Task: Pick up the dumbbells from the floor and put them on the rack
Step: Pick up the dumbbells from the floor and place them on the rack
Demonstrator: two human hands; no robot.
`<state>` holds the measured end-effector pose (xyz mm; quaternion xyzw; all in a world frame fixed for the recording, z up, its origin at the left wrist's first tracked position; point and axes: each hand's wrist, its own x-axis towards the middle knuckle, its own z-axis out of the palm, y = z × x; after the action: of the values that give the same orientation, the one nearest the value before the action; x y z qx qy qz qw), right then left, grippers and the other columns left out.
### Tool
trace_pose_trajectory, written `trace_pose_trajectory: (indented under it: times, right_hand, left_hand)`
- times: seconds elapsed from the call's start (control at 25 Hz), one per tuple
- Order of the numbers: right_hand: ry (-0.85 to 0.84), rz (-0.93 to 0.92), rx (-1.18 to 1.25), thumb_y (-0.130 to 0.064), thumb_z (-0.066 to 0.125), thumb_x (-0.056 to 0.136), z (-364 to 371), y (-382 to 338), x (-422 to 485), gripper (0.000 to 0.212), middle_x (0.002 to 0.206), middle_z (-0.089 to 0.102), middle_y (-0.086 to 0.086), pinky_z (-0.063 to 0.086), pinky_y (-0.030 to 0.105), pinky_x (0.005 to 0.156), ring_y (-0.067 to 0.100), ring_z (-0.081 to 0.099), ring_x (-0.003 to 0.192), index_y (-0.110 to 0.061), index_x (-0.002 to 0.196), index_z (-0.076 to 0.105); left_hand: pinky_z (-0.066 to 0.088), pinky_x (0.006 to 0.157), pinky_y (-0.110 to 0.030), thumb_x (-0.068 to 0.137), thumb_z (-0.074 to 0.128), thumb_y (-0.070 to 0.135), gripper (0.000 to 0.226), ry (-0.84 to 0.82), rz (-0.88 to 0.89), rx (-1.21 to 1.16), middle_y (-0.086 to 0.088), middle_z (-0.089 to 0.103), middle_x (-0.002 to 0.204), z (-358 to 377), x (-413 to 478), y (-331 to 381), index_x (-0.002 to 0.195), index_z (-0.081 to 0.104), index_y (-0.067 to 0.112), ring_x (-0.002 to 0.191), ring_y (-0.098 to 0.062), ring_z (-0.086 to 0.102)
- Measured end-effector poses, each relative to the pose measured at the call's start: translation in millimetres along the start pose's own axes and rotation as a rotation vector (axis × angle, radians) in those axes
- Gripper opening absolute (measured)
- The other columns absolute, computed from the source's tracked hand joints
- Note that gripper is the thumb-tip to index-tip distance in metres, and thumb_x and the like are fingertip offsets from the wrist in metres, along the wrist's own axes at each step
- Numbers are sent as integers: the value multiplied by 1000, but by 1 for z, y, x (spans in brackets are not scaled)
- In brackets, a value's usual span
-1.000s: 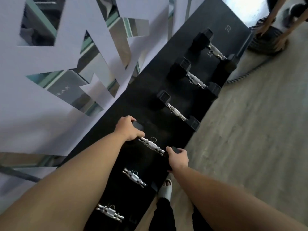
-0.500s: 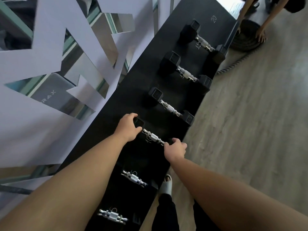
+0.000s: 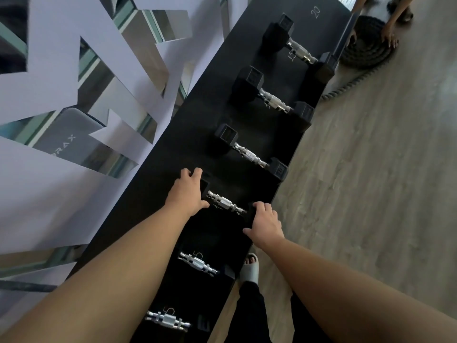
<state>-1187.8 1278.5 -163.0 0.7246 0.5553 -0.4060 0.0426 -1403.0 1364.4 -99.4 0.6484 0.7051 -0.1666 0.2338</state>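
A black dumbbell with a chrome handle (image 3: 226, 203) lies across the black rack (image 3: 188, 134). My left hand (image 3: 186, 191) grips its far head and my right hand (image 3: 265, 225) grips its near head. Further along the rack rest three larger dumbbells, one (image 3: 249, 154), another (image 3: 273, 101) and the last (image 3: 299, 52). Two smaller dumbbells lie nearer me, one (image 3: 197, 263) and the other (image 3: 168, 320). The heads under my hands are mostly covered.
A white wall with angular mirror cut-outs (image 3: 74, 95) runs along the rack's left side. Wood floor (image 3: 371, 169) lies to the right. Another person's hands touch a coiled battle rope (image 3: 363, 43) at the rack's far end. My sandalled foot (image 3: 251, 267) stands beside the rack.
Both hands stay on the same dumbbell's heads. The view has shifted slightly, bringing more of the rack's far end into sight; the dumbbell sits a little further onto the rack.
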Motion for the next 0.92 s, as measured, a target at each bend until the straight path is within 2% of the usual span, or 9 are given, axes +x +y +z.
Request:
trace_pose_trajectory:
  times: [0.08, 0.24, 0.52, 0.72, 0.84, 0.92]
  right_hand:
    - [1, -40, -18, -30, 83, 84, 5, 6, 5, 85, 146, 44, 4, 43, 47, 109, 30, 46, 130, -22, 154, 35]
    - [26, -103, -39, -31, 82, 86, 9, 16, 9, 84, 144, 45, 8, 43, 47, 109, 33, 46, 128, -20, 156, 35]
    - [23, -126, -65, -30, 81, 87, 10, 18, 14, 85, 142, 45, 10, 45, 46, 107, 33, 47, 126, -18, 156, 34]
    - [13, -120, -68, -31, 82, 86, 13, 15, 11, 85, 142, 44, 9, 45, 45, 105, 32, 47, 124, -19, 156, 34]
    - [-31, -123, -75, -36, 83, 84, 3, 16, 13, 88, 143, 43, 8, 46, 46, 107, 33, 47, 128, -20, 156, 33]
    - [-111, -118, -76, -44, 81, 83, -15, 15, 16, 92, 147, 42, 8, 45, 48, 110, 33, 44, 135, -22, 157, 32]
  left_hand:
    - [53, 97, -43, 85, 81, 41, 98, 2, 13, 5, -17, 33, 158, 11, -1, -3, 160, 18, 30, 126, -36, 56]
    - [53, 95, -44, 87, 80, 36, 89, 54, 49, -23, -14, 40, 156, 13, 2, -11, 157, 26, 34, 126, -36, 57]
    - [54, 91, -43, 84, 84, 32, 89, 49, 61, -45, -12, 47, 150, 13, 7, -13, 155, 31, 34, 122, -35, 59]
    - [53, 94, -43, 84, 84, 33, 91, 65, 79, -51, -11, 47, 151, 17, 5, -19, 157, 31, 33, 124, -34, 59]
    - [53, 95, -44, 85, 82, 38, 96, -6, 85, -7, -11, 40, 157, 11, 6, -20, 160, 22, 34, 127, -34, 57]
    - [48, 105, -48, 83, 81, 47, 105, -119, 73, -9, -10, 29, 166, -1, 7, -23, 162, 13, 38, 140, -35, 48]
